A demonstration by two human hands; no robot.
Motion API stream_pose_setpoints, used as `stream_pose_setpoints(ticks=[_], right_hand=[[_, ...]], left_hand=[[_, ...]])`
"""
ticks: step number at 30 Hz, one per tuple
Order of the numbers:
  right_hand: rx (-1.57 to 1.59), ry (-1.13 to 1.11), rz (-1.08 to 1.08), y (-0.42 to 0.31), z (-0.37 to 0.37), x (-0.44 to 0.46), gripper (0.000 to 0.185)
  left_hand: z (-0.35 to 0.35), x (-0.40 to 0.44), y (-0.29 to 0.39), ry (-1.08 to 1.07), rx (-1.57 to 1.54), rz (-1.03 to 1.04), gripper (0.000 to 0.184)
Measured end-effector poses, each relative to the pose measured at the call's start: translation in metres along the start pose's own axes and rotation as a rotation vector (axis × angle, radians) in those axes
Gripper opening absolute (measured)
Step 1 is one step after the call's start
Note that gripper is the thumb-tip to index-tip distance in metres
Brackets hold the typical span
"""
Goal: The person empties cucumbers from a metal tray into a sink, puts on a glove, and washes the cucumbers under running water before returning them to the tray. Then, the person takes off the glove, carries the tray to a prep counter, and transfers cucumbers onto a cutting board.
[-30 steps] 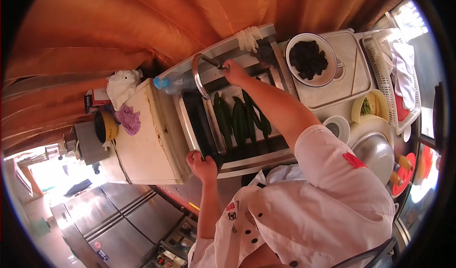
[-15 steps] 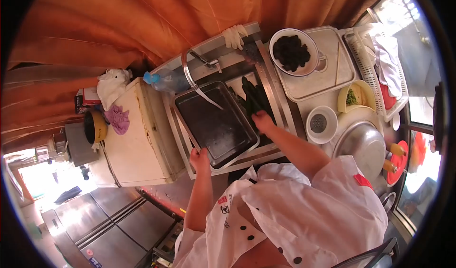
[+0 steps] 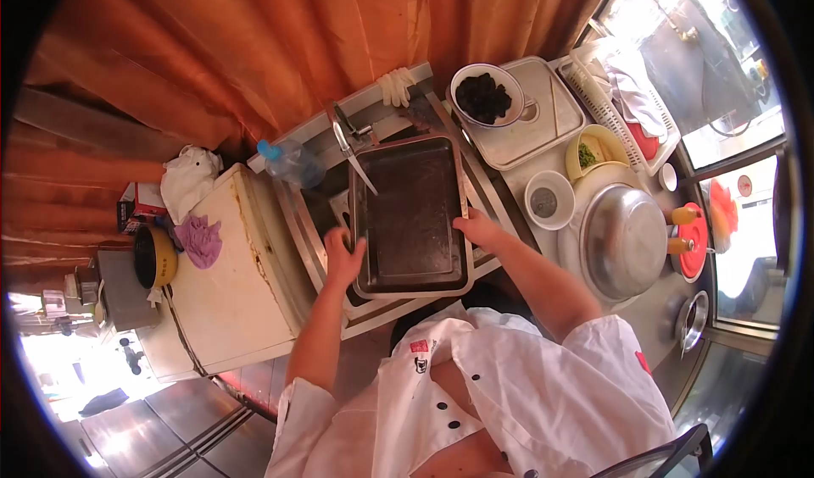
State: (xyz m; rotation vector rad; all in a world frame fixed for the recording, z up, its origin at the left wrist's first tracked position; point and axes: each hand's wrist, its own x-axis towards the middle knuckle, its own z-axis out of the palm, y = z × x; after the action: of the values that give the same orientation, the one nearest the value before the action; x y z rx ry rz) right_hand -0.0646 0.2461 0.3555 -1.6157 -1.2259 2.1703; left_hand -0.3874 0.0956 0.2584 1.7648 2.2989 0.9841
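A dark rectangular tray (image 3: 411, 215) with a light rim lies over the sink (image 3: 297, 224), under the curved faucet (image 3: 352, 152), whose water stream falls to its upper left part. On the tray's right edge, my right hand (image 3: 479, 228) is closed, gripping the rim. My left hand (image 3: 343, 256) is beside the tray's left edge, thumb and fingers apart, holding nothing. The tray hides the green vegetables seen earlier in the sink.
Right of the sink are a bowl of black pieces (image 3: 483, 97) on a metal tray (image 3: 551, 130), a white bowl (image 3: 549, 200), a yellow container (image 3: 615, 143), a metal lid (image 3: 626, 241) and a white basket (image 3: 661, 156). A blue-capped bottle (image 3: 292, 166) stands left of the faucet.
The dark tray has moved right over the vegetables and straightened. My right hand went from the faucet to the vegetables, then to the tray's right rim. My left hand has let go of the tray.
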Motion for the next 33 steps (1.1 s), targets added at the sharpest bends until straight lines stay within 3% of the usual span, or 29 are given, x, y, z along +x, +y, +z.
stream_pose_setpoints(ticks=[2, 4, 5, 7, 8, 10, 13, 14, 16, 21, 23, 25, 26, 28, 29, 30, 31, 32, 33], right_hand=[[-0.065, 0.088, -0.027, 0.012, 0.015, 0.001, 0.044], [0.140, 0.130, -0.186, 0.062, 0.028, 0.035, 0.045], [0.136, 0.131, -0.193, 0.070, 0.035, 0.039, 0.045], [0.235, 0.182, -0.141, 0.080, 0.054, 0.045, 0.047], [0.296, 0.185, -0.115, 0.080, 0.062, 0.042, 0.046], [0.361, 0.195, -0.095, 0.079, 0.076, 0.038, 0.045], [0.470, 0.197, -0.111, 0.093, 0.086, 0.040, 0.045], [0.498, 0.202, -0.147, 0.100, 0.088, 0.044, 0.045], [0.534, 0.204, -0.181, 0.101, 0.090, 0.045, 0.044], [0.509, 0.196, -0.126, 0.099, 0.086, 0.045, 0.045], [0.531, 0.187, -0.144, 0.099, 0.087, 0.049, 0.044], [0.547, 0.174, -0.157, 0.098, 0.087, 0.049, 0.044], [0.551, 0.176, -0.101, 0.098, 0.086, 0.050, 0.043], [0.465, 0.216, -0.011, 0.101, 0.083, 0.054, 0.042], [0.439, 0.184, -0.004, 0.105, 0.083, 0.056, 0.042], [0.462, 0.209, -0.029, 0.111, 0.083, 0.060, 0.042], [0.486, 0.233, -0.054, 0.115, 0.083, 0.063, 0.041], [0.460, 0.194, -0.047, 0.119, 0.082, 0.066, 0.041], [0.524, 0.168, -0.071, 0.121, 0.081, 0.067, 0.040]], left_hand=[[-0.004, 0.049, 0.022, 0.091, -0.063, 0.070, 0.031], [0.007, 0.090, 0.036, -0.159, -0.529, -0.252, 0.023], [0.015, 0.111, 0.044, -0.153, -0.533, -0.248, 0.023], [0.028, 0.148, 0.053, -0.195, -1.526, -0.899, 0.019], [0.045, 0.161, 0.041, -0.192, -1.525, -0.896, 0.019], [0.092, 0.173, 0.003, -0.461, -1.948, -0.796, 0.026], [0.099, 0.186, 0.004, -0.616, -1.964, -0.791, 0.038], [0.097, 0.188, 0.011, -0.619, -1.958, -0.792, 0.038], [0.065, 0.196, 0.057, -0.379, -1.378, -0.984, 0.041], [0.035, 0.192, 0.078, -0.306, -1.371, -1.023, 0.040], [0.041, 0.189, 0.054, -0.284, -1.384, -1.072, 0.037], [0.076, 0.177, -0.016, -0.661, -1.867, -0.753, 0.042], [0.081, 0.174, -0.020, -0.564, -1.720, -0.771, 0.045], [0.065, 0.180, 0.043, -0.306, -0.832, -0.916, 0.054], [0.084, 0.181, 0.040, -0.230, -0.450, -0.762, 0.059], [0.079, 0.181, 0.055, -0.205, -0.286, -0.439, 0.057], [0.099, 0.178, 0.050, -0.118, -0.074, -0.174, 0.043], [0.046, 0.200, 0.090, -0.560, 0.000, -0.171, 0.034], [0.055, 0.202, 0.085, -0.555, 0.104, -0.093, 0.027]])
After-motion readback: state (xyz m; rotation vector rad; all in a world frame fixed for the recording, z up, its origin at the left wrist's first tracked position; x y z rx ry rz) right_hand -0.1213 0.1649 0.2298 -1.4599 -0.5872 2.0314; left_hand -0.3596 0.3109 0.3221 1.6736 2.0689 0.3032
